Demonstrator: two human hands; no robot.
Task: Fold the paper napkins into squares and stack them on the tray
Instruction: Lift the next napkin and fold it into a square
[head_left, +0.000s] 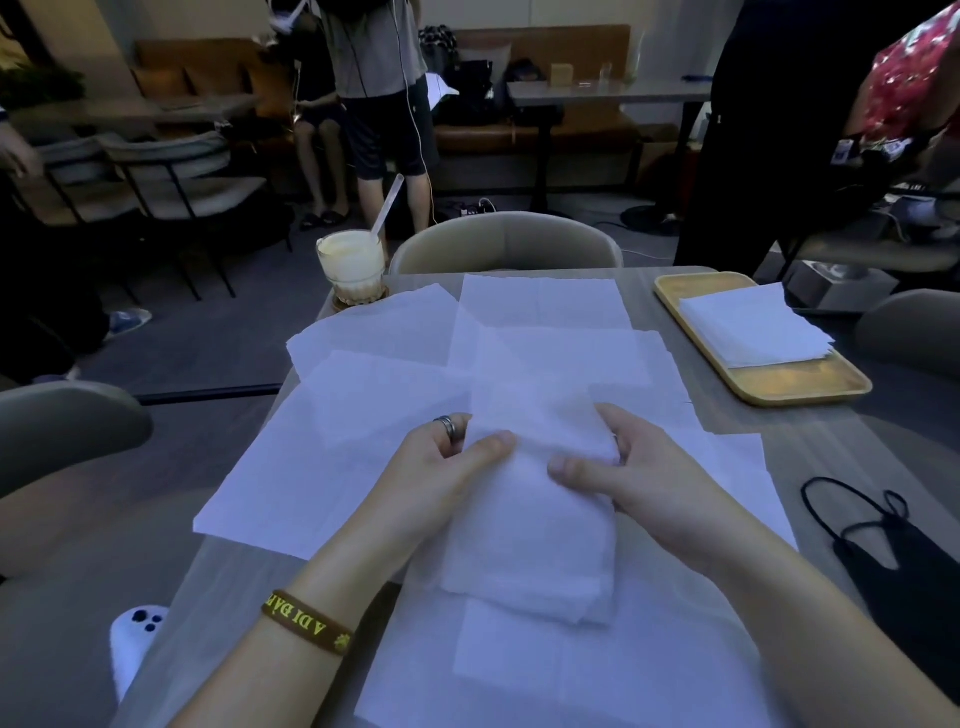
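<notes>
1. Nearest of all: brown wristband (306, 621) with yellow lettering on the left wrist, below-left of the part-folded napkin (530, 535).
2. Holds that part-folded napkin in both hands over the near middle of the desk (831, 447). Forms a thick, long white pad, with its far end caught between the two hands.
3. Left hand (441, 467): fingers (491, 446) pinching the napkin's left edge, thumb pressed on top, the rest curled behind the edge. Wears a ring (445, 427) on one of them.
4. Right hand (639, 467): fingers (615, 418) pinching the napkin's right edge, thumb flat on top and pointing inward, the others wrapped round the side.
5. Unfolded napkins (337, 457): spread flat and overlapping on the desk, under the held napkin and on every side of it.
6. Yellow tray (800, 389): well off to the napkin's far right, carrying a stack of folded napkins (753, 327), white and square.
7. Glass (350, 265) of pale drink: far-left beyond the napkin, near the desk's far corner, with a straw (387, 202) leaning out to the right.
8. Black face mask (898, 556): lies on the desk to the napkin's right, loops stretched out.
9. Pale chair (509, 241): straight beyond the napkin, at the desk's far side.
</notes>
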